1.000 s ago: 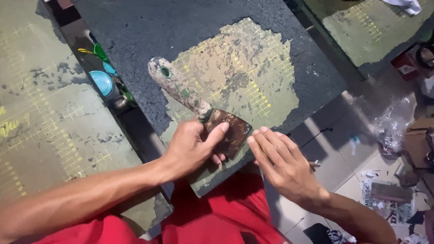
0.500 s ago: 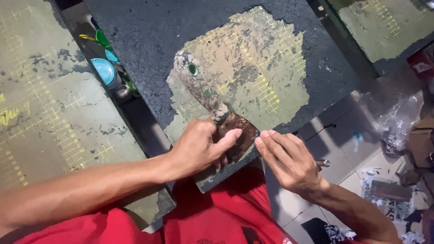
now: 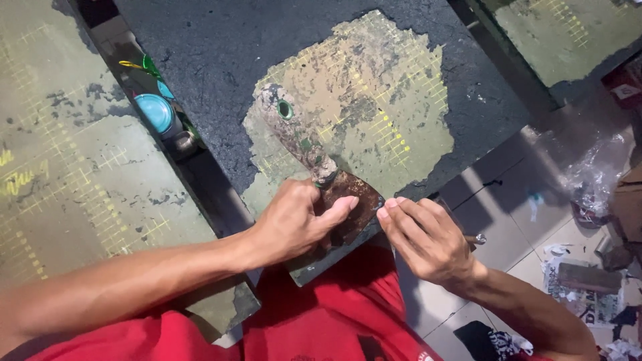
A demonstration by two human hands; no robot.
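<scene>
A rusty putty knife [image 3: 314, 160] with a paint-crusted handle lies on a dark board [image 3: 221, 73] whose middle is scraped to a yellowish patch. My left hand [image 3: 294, 224] presses its thumb and fingers on the knife's brown blade near the board's near edge. My right hand [image 3: 421, 237] is at the blade's right edge, fingertips touching it, with a thin metal piece showing behind the hand. What the right fingers pinch is hidden.
A second worn greenish board [image 3: 73, 174] lies to the left. Between the boards sit a teal lid [image 3: 155, 112] and small items. A third board [image 3: 568, 33] is top right. Plastic wrap [image 3: 588, 174] and scraps litter the tiled floor at right.
The view has shifted, so the board and knife sit lower and more central. Both hands stay on the blade; my right fingertips have closed in against its edge.
</scene>
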